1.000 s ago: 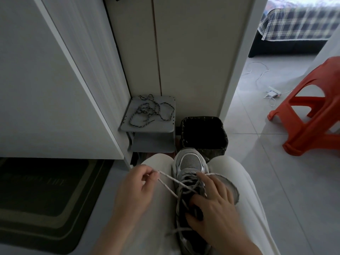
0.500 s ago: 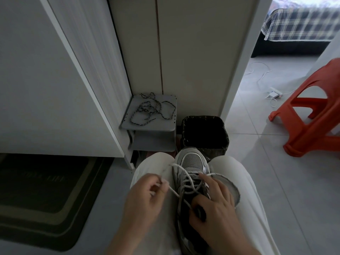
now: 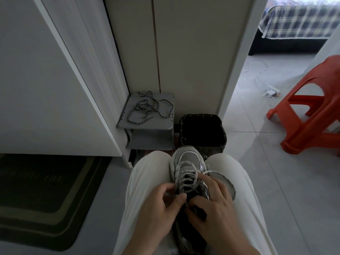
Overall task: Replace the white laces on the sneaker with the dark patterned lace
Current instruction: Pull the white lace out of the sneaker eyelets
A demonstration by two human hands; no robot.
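The sneaker [image 3: 189, 160] lies toe-forward on the person's lap [image 3: 147, 181], its white laces [image 3: 186, 178] threaded through the upper eyelets; the left hand [image 3: 158, 208] is curled at the shoe's left edge, thumb and forefinger pinching a strand of white lace; the right hand [image 3: 213, 205] clasps the sneaker's right side, fingers spread over it and thumb by the tongue; the dark patterned lace [image 3: 149, 107] (a loose tangle) lies on the grey shelf [image 3: 147, 125] ahead, well apart from both hands.
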